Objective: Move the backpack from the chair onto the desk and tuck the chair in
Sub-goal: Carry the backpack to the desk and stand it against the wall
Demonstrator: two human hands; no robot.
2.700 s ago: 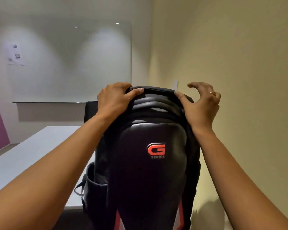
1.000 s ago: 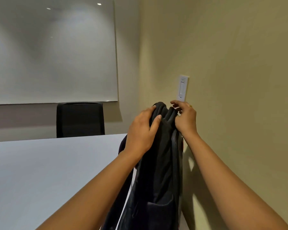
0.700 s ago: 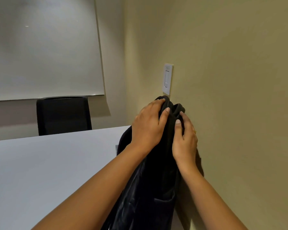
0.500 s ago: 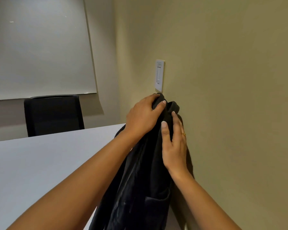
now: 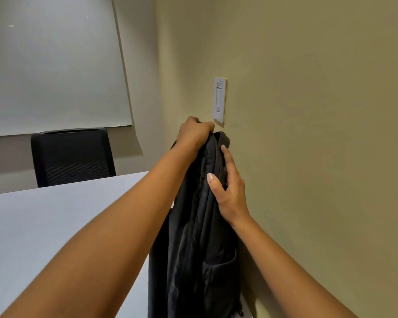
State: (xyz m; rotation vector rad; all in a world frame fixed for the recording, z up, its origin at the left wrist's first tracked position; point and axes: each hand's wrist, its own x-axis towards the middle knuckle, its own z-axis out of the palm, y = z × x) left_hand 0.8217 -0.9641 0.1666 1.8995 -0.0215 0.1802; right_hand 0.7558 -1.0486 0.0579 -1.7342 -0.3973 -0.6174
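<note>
Backpack (image 5: pixel 193 237) now upright at the right edge of the desk (image 5: pixel 55 226), close against the beige wall (image 5: pixel 308 157), just below the light switch (image 5: pixel 220 99). Base out of frame, so contact with the desk surface cannot be confirmed, though weight looks largely borne from below.

Compared with 2.7 s ago: then face-on toward the camera, logo showing, with 2 hands splayed over its top. Since turned side-on and carried across to the wall side.

Compared with 0.5 s ago: right hand (image 5: pixel 230 191) lower down the side panel, fingers (image 5: pixel 226 157) extended and close together, lying flat along the fabric, thumb apart on the near face; steadying, not gripping. Left hand (image 5: pixel 195 131) clenched over the top of the pack, fingers curled tight around the fabric there; exact hold on a handle hidden.

Judgement: placement nearly complete, 1 hand already easing off. Slumping away from the wall a risk on release, given the soft body.

Black chair (image 5: pixel 71 157) visible at the far edge of the desk; the chair to be tucked in not in view, that step not yet done.
</note>
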